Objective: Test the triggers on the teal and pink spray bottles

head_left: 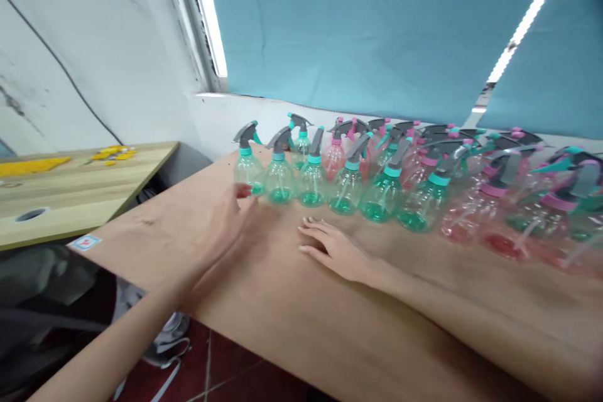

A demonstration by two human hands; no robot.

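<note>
My left hand is at the base of the leftmost green spray bottle, fingers curled but apart. Whether the fingertips touch its plastic I cannot tell. On the table lies my right hand, palm down with fingers stretched out, holding nothing. Just beyond it stand a green spray bottle and another green spray bottle, both upright with grey trigger heads and turquoise collars. Further right the row continues with pink spray bottles among green ones, somewhat blurred.
The brown wooden table has a small sticker at its left corner. Another table with yellow pieces stands to the left. A blue curtain hangs behind the bottles. A bag with straps is below the edge.
</note>
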